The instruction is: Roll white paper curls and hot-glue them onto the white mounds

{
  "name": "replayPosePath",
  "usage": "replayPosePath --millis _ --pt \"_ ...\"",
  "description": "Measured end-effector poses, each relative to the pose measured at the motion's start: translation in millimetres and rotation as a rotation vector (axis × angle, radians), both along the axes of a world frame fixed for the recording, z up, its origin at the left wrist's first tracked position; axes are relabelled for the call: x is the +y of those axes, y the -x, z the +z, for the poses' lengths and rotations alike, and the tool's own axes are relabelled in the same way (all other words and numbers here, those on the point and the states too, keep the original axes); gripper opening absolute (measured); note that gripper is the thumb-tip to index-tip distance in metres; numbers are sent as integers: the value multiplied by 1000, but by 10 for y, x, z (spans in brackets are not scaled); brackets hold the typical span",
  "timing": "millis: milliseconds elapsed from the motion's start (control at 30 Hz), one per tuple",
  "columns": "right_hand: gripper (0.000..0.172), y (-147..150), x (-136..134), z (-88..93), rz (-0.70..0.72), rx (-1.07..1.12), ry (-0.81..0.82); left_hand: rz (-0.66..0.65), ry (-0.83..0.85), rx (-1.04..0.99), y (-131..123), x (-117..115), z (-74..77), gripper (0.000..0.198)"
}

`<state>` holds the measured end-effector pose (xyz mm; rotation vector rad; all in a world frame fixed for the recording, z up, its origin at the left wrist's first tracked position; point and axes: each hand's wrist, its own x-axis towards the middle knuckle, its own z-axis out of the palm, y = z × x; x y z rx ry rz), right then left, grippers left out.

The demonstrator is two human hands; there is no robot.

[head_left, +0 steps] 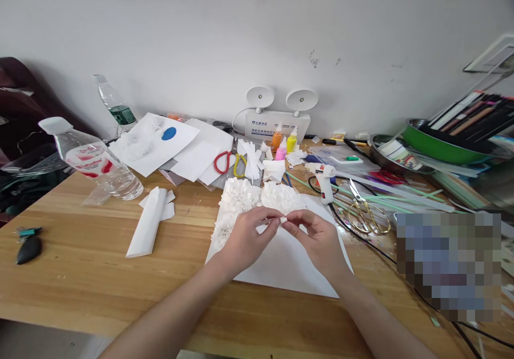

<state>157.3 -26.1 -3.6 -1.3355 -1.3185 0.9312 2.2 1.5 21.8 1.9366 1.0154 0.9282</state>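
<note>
My left hand (251,236) and my right hand (319,236) meet above a white sheet (293,265). Both are closed in a pinch on a small white piece of paper (283,220) between the fingertips. A thin pale line shows by the left fingers; I cannot make out what it is. Under and behind the hands, crinkled white paper tufts (239,194) cover the sheet's left side and its far edge. A white glue gun (324,181) stands beyond my right hand, and gold-handled scissors (367,214) lie to its right.
At left are a large water bottle (96,158), folded white paper (148,222) and a black item (29,249). Red-handled scissors (222,162), paper strips (252,158), paint bottles (280,150) and an emergency light (277,121) line the back. A black cable (373,246) crosses the right side.
</note>
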Motion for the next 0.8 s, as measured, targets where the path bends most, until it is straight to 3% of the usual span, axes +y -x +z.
replayPosePath --millis 467,633,800 --pt "18 2 15 0 -59 -90 12 12 -247 108 18 6 -94 25" --pt "12 -3 21 3 36 -90 -74 1 -230 105 18 -11 -89 24" --pt "9 -7 24 7 50 -44 -93 37 -86 83 8 -21 -34 25"
